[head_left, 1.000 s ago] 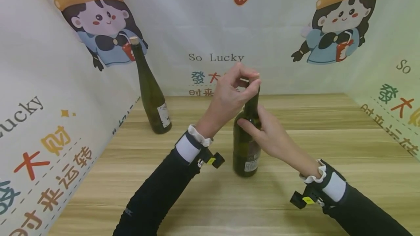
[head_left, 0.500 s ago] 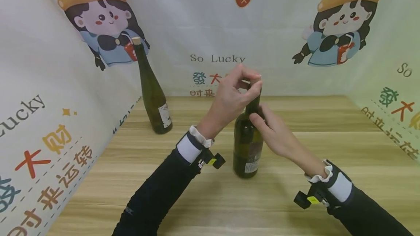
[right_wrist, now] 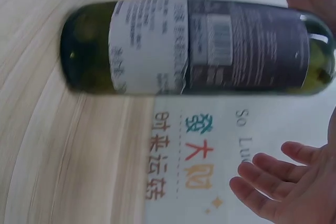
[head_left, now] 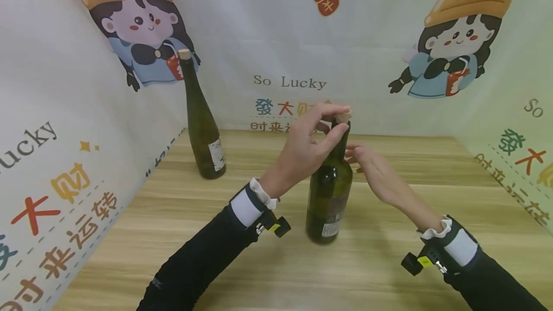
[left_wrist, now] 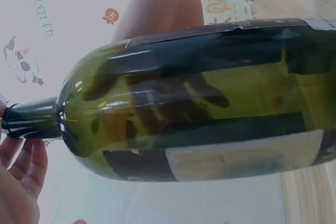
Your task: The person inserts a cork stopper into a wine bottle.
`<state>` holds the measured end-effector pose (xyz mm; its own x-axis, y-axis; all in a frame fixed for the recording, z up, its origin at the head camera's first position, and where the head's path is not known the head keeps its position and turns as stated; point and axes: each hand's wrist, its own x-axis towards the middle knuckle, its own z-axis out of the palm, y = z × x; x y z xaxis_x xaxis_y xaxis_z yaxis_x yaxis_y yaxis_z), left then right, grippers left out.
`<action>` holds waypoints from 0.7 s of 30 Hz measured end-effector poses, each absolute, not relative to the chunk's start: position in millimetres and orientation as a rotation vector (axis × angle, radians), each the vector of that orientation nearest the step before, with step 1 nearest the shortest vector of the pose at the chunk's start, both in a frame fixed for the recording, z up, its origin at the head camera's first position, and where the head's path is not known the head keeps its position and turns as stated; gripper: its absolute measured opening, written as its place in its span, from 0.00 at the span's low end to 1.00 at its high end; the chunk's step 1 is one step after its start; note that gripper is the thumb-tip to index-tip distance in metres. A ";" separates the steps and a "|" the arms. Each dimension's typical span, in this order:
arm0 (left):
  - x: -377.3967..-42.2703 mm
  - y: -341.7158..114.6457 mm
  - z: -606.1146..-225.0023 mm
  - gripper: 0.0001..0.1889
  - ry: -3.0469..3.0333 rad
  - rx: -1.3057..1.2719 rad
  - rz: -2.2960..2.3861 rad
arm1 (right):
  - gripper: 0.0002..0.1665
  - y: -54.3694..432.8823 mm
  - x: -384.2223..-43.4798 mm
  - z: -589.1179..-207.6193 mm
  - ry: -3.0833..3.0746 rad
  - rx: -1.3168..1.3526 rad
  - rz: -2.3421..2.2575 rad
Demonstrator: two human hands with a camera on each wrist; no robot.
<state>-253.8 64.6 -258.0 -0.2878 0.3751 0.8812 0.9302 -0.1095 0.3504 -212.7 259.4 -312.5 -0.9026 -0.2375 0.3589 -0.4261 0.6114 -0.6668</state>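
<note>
A dark green wine bottle [head_left: 330,181] stands on the wooden table, a pale cork [head_left: 343,117] at its mouth. My left hand [head_left: 302,143] pinches at the cork, with the index finger over its top and the thumb by the lip. In the left wrist view, fingers [left_wrist: 32,166] of that hand lie beside the bottle's neck [left_wrist: 34,116]. Just right of the neck is my right hand [head_left: 382,174], its fingers loose and holding nothing. The right wrist view shows its spread fingers [right_wrist: 268,182] apart from the labelled glass.
Another green bottle [head_left: 202,124], with a cork [head_left: 184,53] in its mouth, stands at the back left. Behind the wooden table [head_left: 259,258] hangs a printed white cloth [head_left: 224,28], which also covers both sides.
My right hand has let go of the bottle and moved off to the right. My left hand stays at the bottle's top, its fingers a little more open, and the cork now shows.
</note>
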 end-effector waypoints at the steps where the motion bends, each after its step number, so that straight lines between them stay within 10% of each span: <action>1: -252.9 62.8 -258.7 0.18 -1.662 -1.433 -1.392 | 0.33 262.3 -214.3 -314.1 -2.619 0.527 1.161; 12: -240.0 53.7 -263.6 0.34 -2.010 -1.345 -1.459 | 0.35 295.7 -220.8 -322.9 -2.772 0.389 0.981; 21: -238.1 47.6 -292.8 0.19 -2.485 -1.322 -1.324 | 0.38 312.2 -219.3 -332.2 -2.849 0.357 0.910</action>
<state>-238.1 47.6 -292.8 -0.6382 0.6660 0.3861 0.6920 0.2766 0.6668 -219.3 312.2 -332.2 -0.9637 -0.1841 0.1935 -0.2622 0.7901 -0.5541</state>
